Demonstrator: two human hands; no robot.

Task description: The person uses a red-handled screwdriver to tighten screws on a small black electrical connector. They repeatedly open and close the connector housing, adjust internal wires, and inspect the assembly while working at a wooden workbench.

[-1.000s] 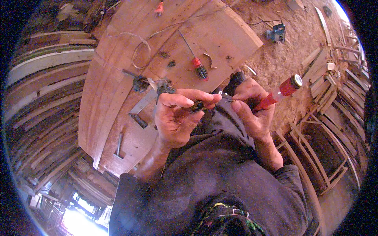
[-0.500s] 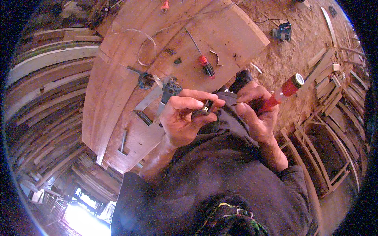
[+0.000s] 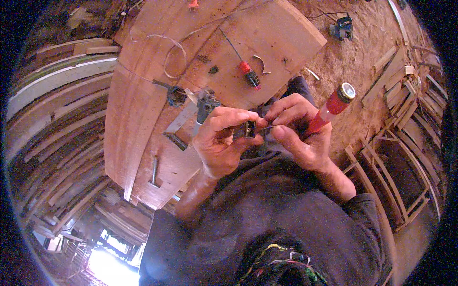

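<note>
Pinched between the thumb and fingers of my left hand (image 3: 220,138) is a small black switch-like block (image 3: 250,129), its hollow face with a pale detail turned up toward me. My right hand (image 3: 301,131) is closed round a red-handled screwdriver (image 3: 329,110) with a pale band and a metal-capped end. A thin metal tip pokes out from the right fingertips beside the block; whether it touches is too small to tell. Just beyond my left hand lies an opened grey-blue power tool body (image 3: 207,102) with wires (image 3: 176,97) loose beside it.
A second screwdriver (image 3: 249,74), red and black, lies on the wooden board (image 3: 143,109). A pale cord (image 3: 183,52) loops past a T-shaped metal piece (image 3: 155,170). Another power tool (image 3: 342,27) sits on the sawdust floor. Stacked planks (image 3: 62,109) line the left; wooden frames (image 3: 396,186) stand right.
My right hand has moved left, bringing the screwdriver's tip close to the black block. In my left hand the block has turned so its hollow face shows more.
</note>
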